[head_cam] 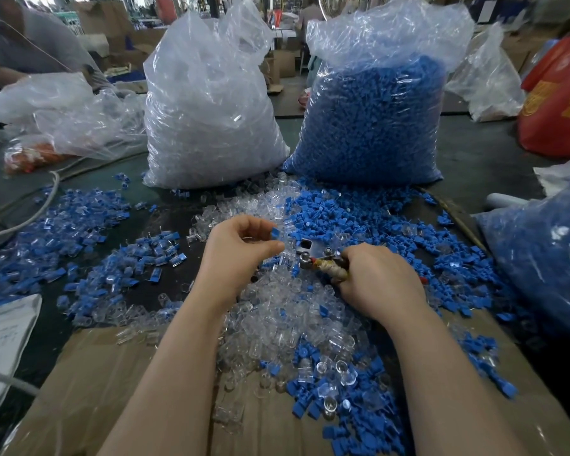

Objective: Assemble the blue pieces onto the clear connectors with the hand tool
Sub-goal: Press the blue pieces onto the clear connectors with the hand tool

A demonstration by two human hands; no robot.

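A: One blue piece — centre frame, pinched in left hand; light, stiff, prob. slippery.

B: Right hand grips hand tool — clear connectors piled below.

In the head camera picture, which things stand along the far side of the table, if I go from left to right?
Crumpled clear bags → tall bag of clear connectors → tall bag of blue pieces → red bag. In front of them, the left hand pinches a blue piece; the right hand grips the hand tool.
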